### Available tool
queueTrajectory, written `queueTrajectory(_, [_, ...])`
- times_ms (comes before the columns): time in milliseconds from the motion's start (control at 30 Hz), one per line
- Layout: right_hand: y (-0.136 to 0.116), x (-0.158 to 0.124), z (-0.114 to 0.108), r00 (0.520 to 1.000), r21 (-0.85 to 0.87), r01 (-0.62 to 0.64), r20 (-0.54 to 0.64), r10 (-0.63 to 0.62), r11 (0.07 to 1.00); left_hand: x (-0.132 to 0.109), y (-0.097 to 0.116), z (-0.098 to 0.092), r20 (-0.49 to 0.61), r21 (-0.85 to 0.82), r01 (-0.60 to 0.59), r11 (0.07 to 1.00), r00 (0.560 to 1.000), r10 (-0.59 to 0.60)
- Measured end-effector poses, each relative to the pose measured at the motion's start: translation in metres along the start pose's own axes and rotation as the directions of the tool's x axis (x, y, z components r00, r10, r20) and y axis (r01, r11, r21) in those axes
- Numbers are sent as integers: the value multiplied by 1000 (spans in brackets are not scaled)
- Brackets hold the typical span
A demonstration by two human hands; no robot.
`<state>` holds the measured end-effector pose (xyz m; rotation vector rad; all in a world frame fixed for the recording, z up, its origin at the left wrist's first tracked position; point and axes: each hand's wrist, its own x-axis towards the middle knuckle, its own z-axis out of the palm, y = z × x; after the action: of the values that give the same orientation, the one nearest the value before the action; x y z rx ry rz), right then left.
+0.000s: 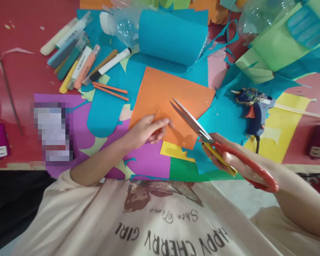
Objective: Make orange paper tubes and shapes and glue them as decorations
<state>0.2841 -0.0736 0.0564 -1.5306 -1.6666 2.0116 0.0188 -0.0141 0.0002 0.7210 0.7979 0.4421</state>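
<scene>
My right hand point(236, 164) grips a pair of scissors point(196, 124) with red and yellow handles. Their blades are slightly parted and point up and left above a sheet of orange paper point(173, 85). My left hand point(149, 131) is closed in a pinch over the sheet's lower left part. Between its thumb and index finger is what looks like a small piece of orange paper point(161, 114), hard to tell apart from the sheet behind. Two thin orange strips point(110, 91) lie left of the sheet, on blue paper.
Behind the sheet lies a plastic bottle point(126, 26) wrapped in blue paper. Several markers point(82, 67) are at the upper left, and a pixelated phone-like object point(54, 131) at the left. A glue gun point(258, 113) rests on the right. Coloured paper and scraps cover much of the red table point(21, 78).
</scene>
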Motion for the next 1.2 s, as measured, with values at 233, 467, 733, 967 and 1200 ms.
queueTrajectory(233, [-8,8,9,996,-71,71,53,-68,995,1,1,-1,28,-44,34,998,999,-33])
queueTrajectory(467, [-2,9,11,989,-24,131,77,-129,991,1,5,2,30,-31,69,997,997,-68])
queueTrajectory(733, [-2,13,10,987,-47,128,99,-123,991,-1,6,-1,57,-14,69,998,996,-68])
queueTrajectory(967, [1,13,9,990,-62,121,84,-116,991,1,9,2,33,7,112,994,993,-112])
queueTrajectory(1200, [4,15,10,984,-30,151,103,-147,988,1,8,1,61,-13,79,997,995,-79])
